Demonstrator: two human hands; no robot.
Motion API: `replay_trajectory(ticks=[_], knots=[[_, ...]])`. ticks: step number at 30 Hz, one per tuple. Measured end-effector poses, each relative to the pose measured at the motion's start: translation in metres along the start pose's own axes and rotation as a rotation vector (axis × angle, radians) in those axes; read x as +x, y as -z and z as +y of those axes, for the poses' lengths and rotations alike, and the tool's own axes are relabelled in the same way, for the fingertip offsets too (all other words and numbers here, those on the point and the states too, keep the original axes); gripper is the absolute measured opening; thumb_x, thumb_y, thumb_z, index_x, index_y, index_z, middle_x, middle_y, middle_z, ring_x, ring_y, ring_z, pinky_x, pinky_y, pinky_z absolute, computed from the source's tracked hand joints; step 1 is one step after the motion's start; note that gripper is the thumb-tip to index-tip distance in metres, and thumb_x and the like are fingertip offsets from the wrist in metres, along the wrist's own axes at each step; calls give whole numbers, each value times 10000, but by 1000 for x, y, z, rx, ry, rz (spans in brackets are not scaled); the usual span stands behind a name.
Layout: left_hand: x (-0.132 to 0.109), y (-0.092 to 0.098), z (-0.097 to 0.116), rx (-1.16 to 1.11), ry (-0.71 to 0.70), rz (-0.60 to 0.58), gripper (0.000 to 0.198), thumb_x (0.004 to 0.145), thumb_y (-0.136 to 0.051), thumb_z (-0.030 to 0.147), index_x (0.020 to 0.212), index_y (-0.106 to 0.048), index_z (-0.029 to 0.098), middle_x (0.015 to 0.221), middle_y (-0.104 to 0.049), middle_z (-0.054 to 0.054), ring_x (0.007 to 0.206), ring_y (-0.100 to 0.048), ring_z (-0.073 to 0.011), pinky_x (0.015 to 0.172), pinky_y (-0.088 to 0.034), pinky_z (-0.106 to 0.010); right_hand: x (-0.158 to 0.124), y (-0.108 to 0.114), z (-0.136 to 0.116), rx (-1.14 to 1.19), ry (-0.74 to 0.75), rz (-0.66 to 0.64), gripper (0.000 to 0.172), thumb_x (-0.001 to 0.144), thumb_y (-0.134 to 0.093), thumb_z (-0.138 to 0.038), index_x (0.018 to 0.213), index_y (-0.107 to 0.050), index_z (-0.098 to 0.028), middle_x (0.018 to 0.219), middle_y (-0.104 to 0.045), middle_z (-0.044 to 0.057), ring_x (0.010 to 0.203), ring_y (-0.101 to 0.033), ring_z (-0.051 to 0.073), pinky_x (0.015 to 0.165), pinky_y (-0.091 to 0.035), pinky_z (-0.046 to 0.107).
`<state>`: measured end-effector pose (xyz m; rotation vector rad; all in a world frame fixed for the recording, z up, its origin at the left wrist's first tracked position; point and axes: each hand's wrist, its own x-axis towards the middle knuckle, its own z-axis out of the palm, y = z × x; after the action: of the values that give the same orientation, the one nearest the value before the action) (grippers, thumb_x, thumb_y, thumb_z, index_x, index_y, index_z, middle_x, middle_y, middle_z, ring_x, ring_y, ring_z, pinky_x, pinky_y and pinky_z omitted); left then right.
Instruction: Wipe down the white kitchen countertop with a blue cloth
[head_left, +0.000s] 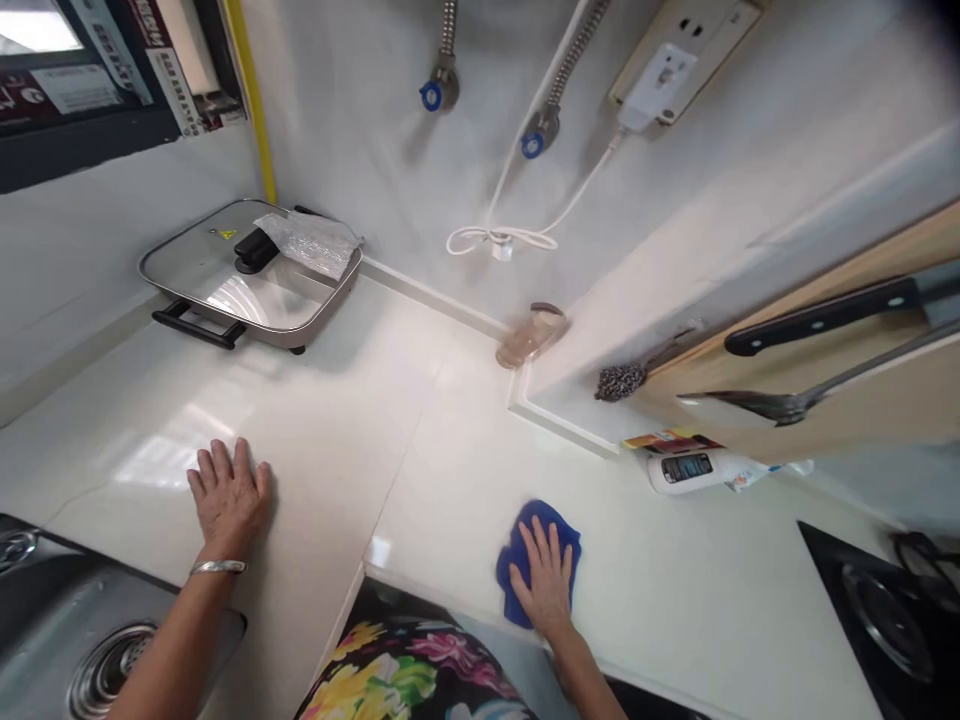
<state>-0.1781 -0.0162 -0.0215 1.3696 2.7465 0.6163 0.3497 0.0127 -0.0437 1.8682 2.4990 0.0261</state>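
My right hand lies flat on a crumpled blue cloth, pressing it to the pale stone countertop, with the fingers spread. Part of the cloth is hidden under the palm. My left hand rests palm down on the bare counter, fingers apart and holding nothing, with a silver bangle at the wrist. The two hands stand well apart, on either side of a seam in the counter.
A steel sink lies at lower left and a black gas hob at lower right. Further back stand an electric skillet with a glass lid and a white bottle. A black-handled knife hangs at right.
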Motion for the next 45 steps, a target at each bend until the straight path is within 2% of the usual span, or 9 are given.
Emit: replay_trajectory(ticks=[6,12,15,22,31,34,37,41,45], knots=[[-2,-1,1,-3,3,45,629,989,-290,384,1508,-365,36,1626,-209,-254,1526,-88,-411,1208,-119,-630,60,-10,-13,-21,-127,47,700,928,-298,-450,1569,-252,-174,1662,-174,78,1545,4,316,1203,-129,638],[-1,-3,-4,24,-18,73,616,972,-314,386,1477,-413,47,1603,-268,-264,1522,-124,-414,1179,-188,-671,164,5,-55,14,221,45,732,876,-436,-379,1566,-268,-198,1665,-171,73,1544,-18,325,1219,-128,608],[-3,-8,-10,16,-8,101,624,957,-318,390,1498,-397,88,1604,-291,-244,1530,-121,-394,1167,-214,-684,222,10,-70,46,282,58,722,872,-452,-363,1560,-286,-224,1662,-192,59,1542,-62,318,1215,-161,592],[-3,-28,-30,59,-45,133,695,942,-276,440,1534,-355,83,1632,-234,-232,1540,-92,-366,1202,-159,-642,351,7,-113,72,191,105,681,913,-412,-415,1558,-302,-228,1656,-218,57,1530,-101,330,1206,-156,580],[-8,-32,-43,118,-82,100,771,916,-394,400,1610,-80,284,1686,-117,-104,1540,-120,-352,1189,-217,-649,478,3,-193,134,-59,31,753,940,-292,-552,1580,-216,-165,1661,-148,126,1510,-43,407,1168,-102,663],[-8,-31,-41,101,-63,95,777,914,-406,387,1608,-71,294,1690,-96,-82,1540,-118,-351,1199,-202,-646,493,6,-231,113,-38,23,778,934,-306,-567,1579,-213,-141,1657,-146,152,1499,-60,439,1161,-100,673],[-8,-29,-37,93,-46,90,765,918,-415,376,1608,-99,276,1686,-109,-88,1539,-123,-351,1208,-185,-640,486,11,-274,84,179,19,751,932,-341,-541,1580,-223,-179,1671,-128,102,1509,-69,411,1176,-112,646],[-8,-28,-34,76,-28,86,721,937,-406,373,1604,-169,235,1679,-145,-106,1543,-117,-334,1225,-166,-612,450,23,-322,129,474,17,713,916,-409,-493,1563,-282,-223,1666,-179,54,1524,-60,365,1197,-87,617],[-9,-26,-34,86,-31,100,657,957,-381,369,1578,-280,179,1665,-186,-143,1545,-104,-324,1230,-155,-597,396,38,-342,198,659,-40,703,900,-448,-485,1549,-321,-245,1654,-230,28,1528,-64,348,1211,-58,609]])
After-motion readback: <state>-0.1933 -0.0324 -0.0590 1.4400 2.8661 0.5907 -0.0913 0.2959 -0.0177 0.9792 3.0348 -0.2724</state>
